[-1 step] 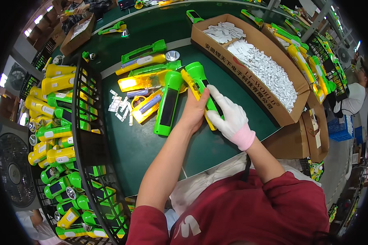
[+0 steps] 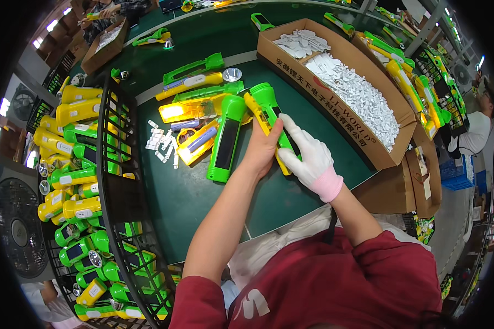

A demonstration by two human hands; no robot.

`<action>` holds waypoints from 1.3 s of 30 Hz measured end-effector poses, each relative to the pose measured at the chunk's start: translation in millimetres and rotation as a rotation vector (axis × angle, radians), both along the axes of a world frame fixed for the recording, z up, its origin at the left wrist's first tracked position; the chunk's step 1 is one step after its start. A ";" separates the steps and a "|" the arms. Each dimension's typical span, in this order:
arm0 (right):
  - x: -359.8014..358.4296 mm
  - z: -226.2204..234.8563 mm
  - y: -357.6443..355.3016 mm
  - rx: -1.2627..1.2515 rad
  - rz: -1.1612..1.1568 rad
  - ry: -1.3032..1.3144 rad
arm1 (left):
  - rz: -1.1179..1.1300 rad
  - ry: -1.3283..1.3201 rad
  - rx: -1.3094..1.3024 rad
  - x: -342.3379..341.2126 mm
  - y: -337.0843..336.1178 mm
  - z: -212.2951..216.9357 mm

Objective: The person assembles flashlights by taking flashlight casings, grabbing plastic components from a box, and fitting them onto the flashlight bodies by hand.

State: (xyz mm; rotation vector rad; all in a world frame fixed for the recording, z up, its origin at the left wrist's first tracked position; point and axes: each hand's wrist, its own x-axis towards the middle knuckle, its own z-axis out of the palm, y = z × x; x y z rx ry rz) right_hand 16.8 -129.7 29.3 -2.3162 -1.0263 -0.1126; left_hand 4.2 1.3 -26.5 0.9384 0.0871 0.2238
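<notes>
My bare left hand (image 2: pixel 261 150) and my white-gloved right hand (image 2: pixel 313 160) hold a flashlight between them. Its green shell half (image 2: pixel 264 95), with a dark panel, lies against a yellow half (image 2: pixel 252 107). Both hands wrap its lower body, and my fingers hide part of it. Just left of them a green flashlight shell (image 2: pixel 233 115) lies on the green table (image 2: pixel 274 211). Beyond it are an opened yellow shell (image 2: pixel 195 143) with a blue-grey cylinder inside, another yellow shell (image 2: pixel 173 112) and a yellow flashlight body (image 2: pixel 195 83) by a round reflector (image 2: pixel 232 74).
Small white parts (image 2: pixel 160 143) lie loose left of the shells. A black crate (image 2: pixel 118 197) full of flashlights stands at the left. At the far right, a cardboard box (image 2: pixel 335 118) holds many white pieces. Behind it lie more flashlights (image 2: pixel 403 82). A co-worker (image 2: pixel 475 131) is at the right.
</notes>
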 end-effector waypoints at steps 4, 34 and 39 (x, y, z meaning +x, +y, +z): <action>-1.4 -1.1 0.0 0.006 0.000 -0.027 | 0.032 0.013 0.082 -0.5 -1.7 1.9; 190.6 83.4 -72.6 -0.406 -0.062 0.077 | -0.273 -0.014 -0.184 -8.1 -2.3 26.2; 266.2 46.4 -32.2 -0.362 -0.190 -0.088 | -0.295 0.016 -0.216 -9.8 -1.9 23.1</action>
